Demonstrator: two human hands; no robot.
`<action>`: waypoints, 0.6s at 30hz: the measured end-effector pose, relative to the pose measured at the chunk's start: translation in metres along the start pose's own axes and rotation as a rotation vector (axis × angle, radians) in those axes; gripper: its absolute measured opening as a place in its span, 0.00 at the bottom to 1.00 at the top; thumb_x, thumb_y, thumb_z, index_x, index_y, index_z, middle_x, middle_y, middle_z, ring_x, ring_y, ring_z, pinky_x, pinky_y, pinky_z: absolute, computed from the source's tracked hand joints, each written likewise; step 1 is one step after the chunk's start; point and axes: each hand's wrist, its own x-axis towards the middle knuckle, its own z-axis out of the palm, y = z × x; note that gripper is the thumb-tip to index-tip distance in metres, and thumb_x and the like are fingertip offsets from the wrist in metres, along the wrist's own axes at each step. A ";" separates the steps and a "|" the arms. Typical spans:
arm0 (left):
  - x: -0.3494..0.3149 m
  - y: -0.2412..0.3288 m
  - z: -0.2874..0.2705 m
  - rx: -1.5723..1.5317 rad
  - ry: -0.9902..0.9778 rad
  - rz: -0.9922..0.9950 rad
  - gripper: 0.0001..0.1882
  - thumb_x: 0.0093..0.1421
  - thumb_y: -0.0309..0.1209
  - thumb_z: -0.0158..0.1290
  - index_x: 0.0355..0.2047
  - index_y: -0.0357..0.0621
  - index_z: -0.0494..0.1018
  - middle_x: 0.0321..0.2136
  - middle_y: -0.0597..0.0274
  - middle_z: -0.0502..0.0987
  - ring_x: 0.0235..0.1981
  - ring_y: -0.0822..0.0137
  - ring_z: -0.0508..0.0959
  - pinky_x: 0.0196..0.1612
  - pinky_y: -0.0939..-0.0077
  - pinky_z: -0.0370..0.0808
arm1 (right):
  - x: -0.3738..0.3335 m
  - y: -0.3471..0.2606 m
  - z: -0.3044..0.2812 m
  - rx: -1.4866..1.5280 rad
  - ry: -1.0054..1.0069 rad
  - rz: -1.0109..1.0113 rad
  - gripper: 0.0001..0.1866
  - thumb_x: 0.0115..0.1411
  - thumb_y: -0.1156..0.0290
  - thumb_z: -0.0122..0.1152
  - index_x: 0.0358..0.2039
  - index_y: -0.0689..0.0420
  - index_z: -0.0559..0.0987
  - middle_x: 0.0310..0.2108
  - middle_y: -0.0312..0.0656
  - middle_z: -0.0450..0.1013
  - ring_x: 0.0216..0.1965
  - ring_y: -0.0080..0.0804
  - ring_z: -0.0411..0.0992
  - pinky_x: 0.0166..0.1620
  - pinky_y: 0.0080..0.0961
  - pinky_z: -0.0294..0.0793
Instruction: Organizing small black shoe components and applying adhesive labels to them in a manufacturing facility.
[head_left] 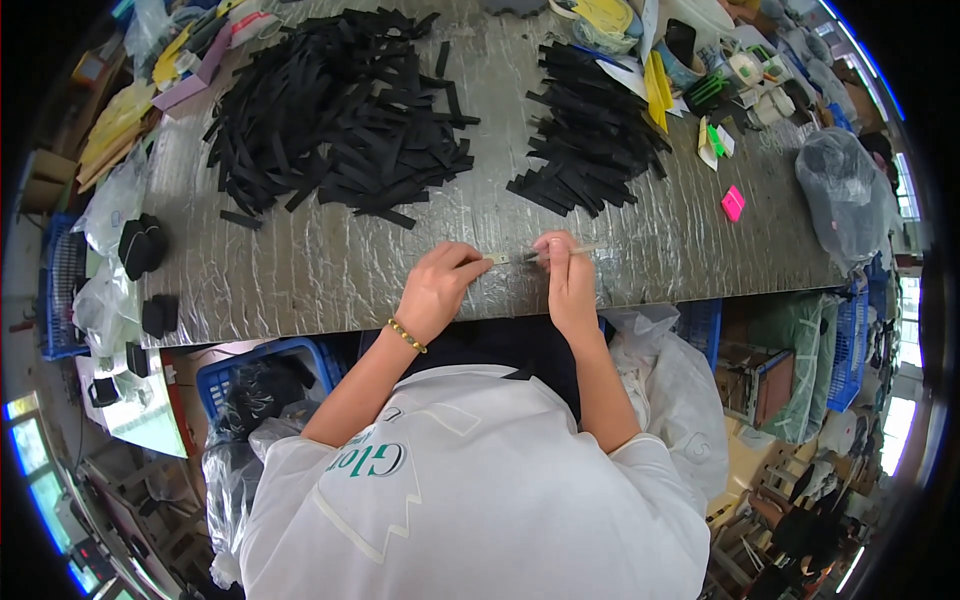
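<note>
Above the near edge of the covered table (pixel 400 285), my left hand (pixel 435 285) pinches a small pale, flat piece (pixel 497 260) between thumb and fingers. A short gap to its right, my right hand (pixel 568 285) is closed round a thin, pale pen-like stick (pixel 598 246). Its dark end points toward the small piece, and the fingers there are slightly blurred. I cannot make out exactly what either item is. Beyond my hands lie a large heap of black fabric strips (pixel 330 125) on the left and a smaller pile of black strips (pixel 590 140) on the right.
A pink pad (pixel 733 204) lies to the right, with a grey plastic bag (pixel 838 180) farther over. Cups and small tools crowd the far right corner near a yellow strip (pixel 657 92). Black blocks (pixel 142 247) sit at the left edge. A blue crate (pixel 322 365) stands below.
</note>
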 end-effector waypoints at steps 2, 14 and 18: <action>0.000 0.000 0.001 0.015 0.005 0.008 0.16 0.51 0.19 0.56 0.41 0.43 0.82 0.36 0.60 0.78 0.38 0.57 0.78 0.42 0.65 0.77 | -0.003 0.005 0.002 0.058 -0.052 0.063 0.17 0.72 0.65 0.48 0.35 0.66 0.77 0.29 0.47 0.76 0.30 0.35 0.76 0.36 0.29 0.74; 0.001 0.000 0.000 0.067 0.002 0.045 0.16 0.49 0.20 0.56 0.40 0.44 0.82 0.35 0.62 0.78 0.37 0.59 0.78 0.41 0.67 0.77 | -0.001 0.008 0.013 0.026 -0.108 0.053 0.12 0.65 0.68 0.61 0.36 0.68 0.80 0.27 0.50 0.78 0.26 0.32 0.78 0.32 0.26 0.74; 0.001 -0.001 0.001 0.073 0.010 0.050 0.16 0.49 0.20 0.56 0.39 0.45 0.83 0.34 0.62 0.79 0.37 0.59 0.78 0.41 0.67 0.78 | -0.001 0.005 0.013 0.015 -0.097 0.106 0.12 0.64 0.69 0.61 0.36 0.68 0.80 0.27 0.51 0.78 0.25 0.35 0.77 0.32 0.27 0.74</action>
